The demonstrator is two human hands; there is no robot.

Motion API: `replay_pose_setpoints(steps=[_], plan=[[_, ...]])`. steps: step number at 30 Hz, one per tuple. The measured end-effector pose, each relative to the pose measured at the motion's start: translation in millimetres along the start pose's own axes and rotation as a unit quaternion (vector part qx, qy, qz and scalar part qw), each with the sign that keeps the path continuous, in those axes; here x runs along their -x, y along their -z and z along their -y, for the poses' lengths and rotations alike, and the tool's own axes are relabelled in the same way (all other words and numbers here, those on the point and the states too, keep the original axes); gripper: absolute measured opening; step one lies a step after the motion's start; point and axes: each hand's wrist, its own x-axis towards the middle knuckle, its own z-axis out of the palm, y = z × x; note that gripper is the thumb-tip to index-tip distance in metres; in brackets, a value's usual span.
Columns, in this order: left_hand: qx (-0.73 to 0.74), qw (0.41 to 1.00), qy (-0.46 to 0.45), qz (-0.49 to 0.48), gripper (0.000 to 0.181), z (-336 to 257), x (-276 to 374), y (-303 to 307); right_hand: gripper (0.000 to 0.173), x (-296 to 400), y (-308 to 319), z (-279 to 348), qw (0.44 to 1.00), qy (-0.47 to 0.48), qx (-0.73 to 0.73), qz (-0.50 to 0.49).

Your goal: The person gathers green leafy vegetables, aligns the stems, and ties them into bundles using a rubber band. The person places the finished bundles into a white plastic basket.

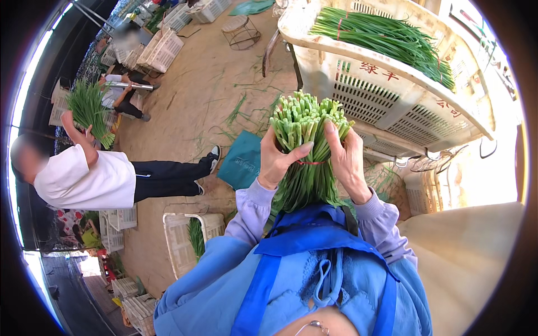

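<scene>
A thick bundle of green garlic chives [309,138] stands before my chest, its pale cut ends facing up and away from me. My left hand [275,157] grips the bundle's left side, thumb laid across the stalks. On the right side my right hand [346,157] presses in, its thumb up near the cut ends. A thin red tie [311,162] circles the stalks just below my thumbs. The leafy lower part hangs against my blue apron [311,235], and its tips are hidden.
Ahead on the right, a large white plastic crate [365,84] holds tied chives [382,42]. A teal bag [241,161] lies on the floor. Another white crate [185,248] stands at left. One person [88,172] holds chives; another sits [122,94] farther back. A stool [240,31] stands beyond.
</scene>
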Motion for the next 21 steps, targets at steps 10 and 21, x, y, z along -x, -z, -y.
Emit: replay_pose_setpoints(steps=[10,21], plan=[[-0.002,0.998,-0.054,0.023,0.089,20,-5,5,0.045,-9,3,2,0.996,0.005,0.090,-0.018],[0.022,0.994,0.066,0.080,0.088,40,-22,17,0.054,-25,14,-19,0.996,-0.012,0.091,-0.006]])
